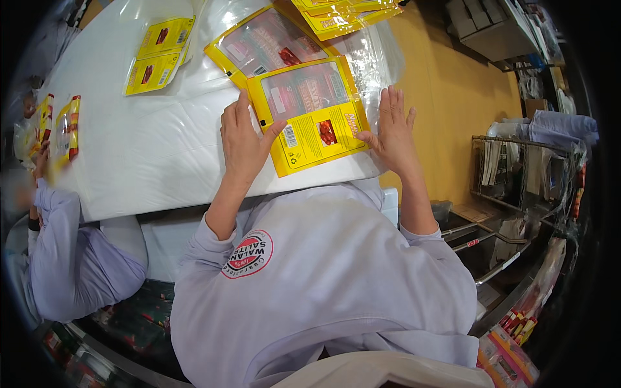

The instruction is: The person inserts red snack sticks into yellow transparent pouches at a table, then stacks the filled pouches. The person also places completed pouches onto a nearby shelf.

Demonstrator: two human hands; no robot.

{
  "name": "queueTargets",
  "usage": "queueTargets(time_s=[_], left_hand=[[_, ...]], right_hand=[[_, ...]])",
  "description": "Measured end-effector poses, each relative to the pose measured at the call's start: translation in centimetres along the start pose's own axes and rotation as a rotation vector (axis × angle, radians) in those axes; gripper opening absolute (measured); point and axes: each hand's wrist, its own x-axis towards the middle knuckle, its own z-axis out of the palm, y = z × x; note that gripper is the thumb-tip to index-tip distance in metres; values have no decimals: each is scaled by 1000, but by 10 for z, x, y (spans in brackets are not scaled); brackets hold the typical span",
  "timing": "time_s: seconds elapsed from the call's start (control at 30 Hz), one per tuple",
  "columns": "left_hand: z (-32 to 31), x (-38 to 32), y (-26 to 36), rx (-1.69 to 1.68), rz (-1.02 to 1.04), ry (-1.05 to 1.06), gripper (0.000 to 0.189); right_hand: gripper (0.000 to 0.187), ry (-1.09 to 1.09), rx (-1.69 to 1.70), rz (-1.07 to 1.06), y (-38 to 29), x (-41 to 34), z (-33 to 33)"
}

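A yellow printed plastic pouch (318, 131) with a clear window lies on the white-covered table (160, 155) in front of me, near its edge. My left hand (245, 138) is beside the pouch's left edge, its thumb reaching over the yellow border. At the right edge is my right hand (395, 131), fingers stretched out and thumb tip touching the border. Neither hand closes around anything. Another pouch (267, 41) of the same kind lies partly under the first, further away.
Several more yellow pouches (347, 19) are piled at the far side. Folded-looking yellow packs (155, 58) lie further left. A co-worker's sleeve (58, 252) and blurred hand are at the left end. On the right stand a wire rack (499, 140) and metal bars (504, 264).
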Motion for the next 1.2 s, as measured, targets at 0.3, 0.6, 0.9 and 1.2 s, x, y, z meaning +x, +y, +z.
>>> queueTargets(time_s=[0.3,0.6,0.9,1.2], left_hand=[[-13,1,18,-238,301,302,79],[-56,43,-9,-788,0,162,46],[-86,146,-81,-844,-407,669,79],[-117,185,-81,-639,-420,647,42]], right_hand=[[87,101,318,-393,-29,61,-45],[14,334,1033,-273,-10,116,-67],[35,590,506,192,49,244,-99],[50,949,37,-73,6,212,-91]])
